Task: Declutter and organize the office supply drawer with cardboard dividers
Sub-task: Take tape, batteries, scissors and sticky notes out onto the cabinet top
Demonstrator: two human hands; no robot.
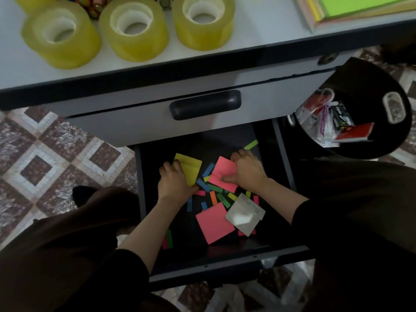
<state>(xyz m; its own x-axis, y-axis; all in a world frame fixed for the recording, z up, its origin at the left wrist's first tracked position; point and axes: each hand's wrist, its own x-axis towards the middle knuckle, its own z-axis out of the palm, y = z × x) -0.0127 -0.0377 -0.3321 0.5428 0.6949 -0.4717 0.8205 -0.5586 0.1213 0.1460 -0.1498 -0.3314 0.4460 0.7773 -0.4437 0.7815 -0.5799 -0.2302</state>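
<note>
Yellow sticky notes are gripped by the left hand; the right hand pinches pink sticky notes, both inside the open drawer, coloured strips scattered between the hands.

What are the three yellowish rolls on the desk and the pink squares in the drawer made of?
The tape rolls look like glossy translucent plastic film on white cores, perhaps cardboard. The pink squares look like matte paper, likely sticky-note pads: flat, uniform colour, no shine.

tape rolls: 3 whole; pink pad: 2; yellow pad: 1
</note>
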